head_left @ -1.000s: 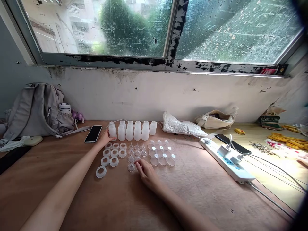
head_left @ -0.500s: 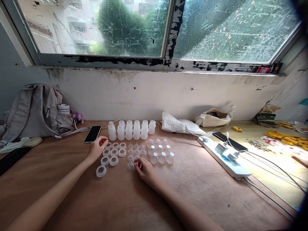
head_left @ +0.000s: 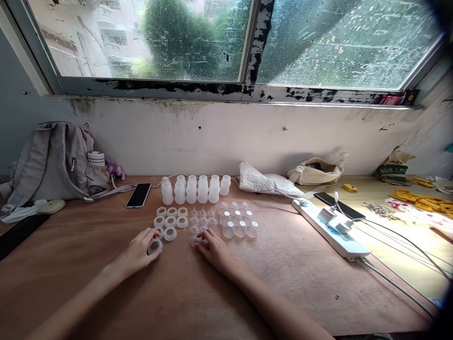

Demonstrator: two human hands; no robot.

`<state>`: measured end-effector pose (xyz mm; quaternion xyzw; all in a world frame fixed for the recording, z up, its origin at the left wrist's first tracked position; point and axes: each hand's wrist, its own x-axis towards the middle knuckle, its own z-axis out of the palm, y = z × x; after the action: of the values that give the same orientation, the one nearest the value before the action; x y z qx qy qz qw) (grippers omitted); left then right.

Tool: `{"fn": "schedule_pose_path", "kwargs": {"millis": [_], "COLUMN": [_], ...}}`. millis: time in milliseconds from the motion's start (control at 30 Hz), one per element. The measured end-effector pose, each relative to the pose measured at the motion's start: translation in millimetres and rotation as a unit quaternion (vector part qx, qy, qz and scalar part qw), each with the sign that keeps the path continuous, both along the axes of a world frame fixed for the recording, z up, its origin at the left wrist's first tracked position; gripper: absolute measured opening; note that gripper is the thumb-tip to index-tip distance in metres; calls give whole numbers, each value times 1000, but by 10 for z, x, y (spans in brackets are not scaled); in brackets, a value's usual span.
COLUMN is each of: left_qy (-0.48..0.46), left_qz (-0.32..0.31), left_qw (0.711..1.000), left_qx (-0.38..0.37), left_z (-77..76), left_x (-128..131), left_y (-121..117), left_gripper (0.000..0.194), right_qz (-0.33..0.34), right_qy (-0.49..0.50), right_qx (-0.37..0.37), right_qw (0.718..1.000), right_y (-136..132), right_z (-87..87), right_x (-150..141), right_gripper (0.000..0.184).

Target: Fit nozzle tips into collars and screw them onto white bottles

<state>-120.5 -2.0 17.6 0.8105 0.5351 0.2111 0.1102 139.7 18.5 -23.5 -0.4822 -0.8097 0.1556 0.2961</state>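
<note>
Pinching the front ring [head_left: 160,245] by its edge, my left hand [head_left: 137,250] sits left of center, low in the frame. My thumb is on the near side and my fingers are on the far side. My right hand [head_left: 216,251] is near the middle, with its fingers bent over a clear piece [head_left: 194,241]; I can't tell if they grip it or just touch it. The other rings [head_left: 170,238] lie in rows just behind the front one, on the counter [head_left: 198,302].

I think a soft squeeze is best, because the ring looks thin and might bend or slip. I should lift it straight up, so my knuckles don't bump its neighbors. My right hand should press lightly, since the clear piece could slide away.
</note>
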Motion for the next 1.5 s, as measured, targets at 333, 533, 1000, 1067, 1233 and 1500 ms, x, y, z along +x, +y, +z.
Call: {"fn": "schedule_pose_path", "kwargs": {"millis": [333, 533, 1000, 1067, 1233, 1500], "left_qy": [-198, -327, -417, -413, -397, -400], "left_qz": [-63, -62, -62, -73, -99, -95], "left_qw": [976, 943, 901, 903, 909, 908], "left_qx": [60, -21, -102, -96, -85, -75], "left_z": [111, -99, -222, -214, -215, -226], "left_x": [846, 1151, 1101, 1091, 1078, 1063], "left_y": [121, 218, 137, 136, 136, 122], "left_gripper": [30, 34, 32, 31, 30, 31], "right_qz": [-41, -49, 52, 57, 71, 27], "right_qy": [169, 184, 307, 351, 401, 404], "right_qx": [33, 74, -110, -158, -226, -158], "right_qw": [984, 979, 944, 921, 885, 900], "right_y": [19, 26, -67, -47, -21, -47], "right_z": [-26, 51, 214, 234, 257, 316], "right_x": [-2, 71, 70, 82, 110, 77], "right_gripper": [18, 20, 31, 27, 22, 19]}}
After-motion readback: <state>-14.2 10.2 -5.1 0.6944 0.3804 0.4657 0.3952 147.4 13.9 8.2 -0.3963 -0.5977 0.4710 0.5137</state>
